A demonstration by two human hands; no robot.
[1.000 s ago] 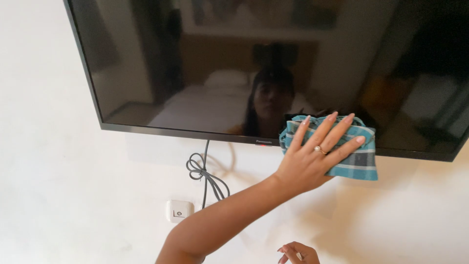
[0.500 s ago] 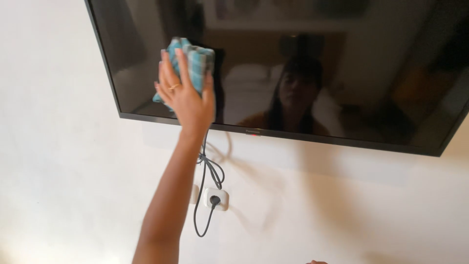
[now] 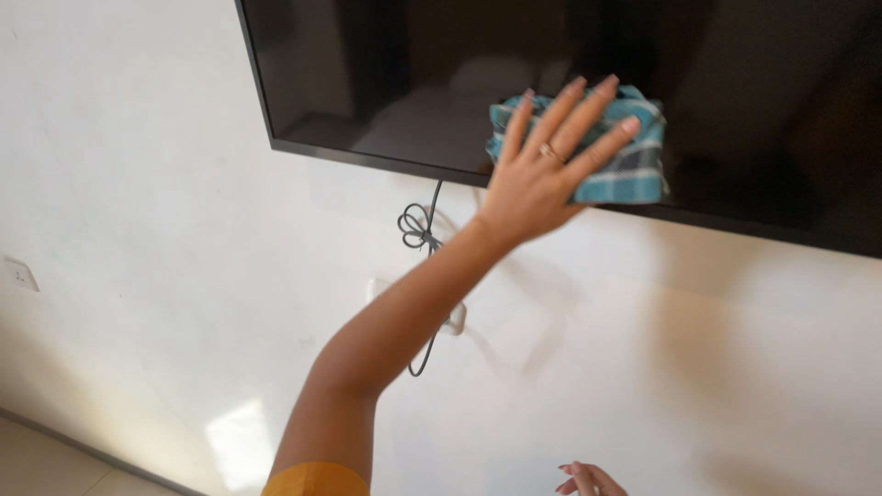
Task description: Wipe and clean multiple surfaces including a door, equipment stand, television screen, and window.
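Note:
My left hand (image 3: 542,170) is raised, its fingers spread flat over a folded blue-and-white checked cloth (image 3: 625,161). It presses the cloth against the lower edge of a black wall-mounted television (image 3: 386,83). There is a ring on one finger. My left arm reaches up from the lower left, with an orange sleeve (image 3: 317,479) at the bottom edge. Only the loosely curled fingers of my right hand (image 3: 588,479) show at the bottom edge, with nothing in them.
A dark cable (image 3: 421,230), tied in a loop, hangs from under the television to a white wall socket (image 3: 452,317) partly hidden by my arm. A white switch plate (image 3: 20,274) sits on the white wall at far left. The floor edge shows at bottom left.
My left hand has swept the cloth from the screen's left part rightward along the lower edge. The view has shifted, and my right hand's fingers have come back into view.

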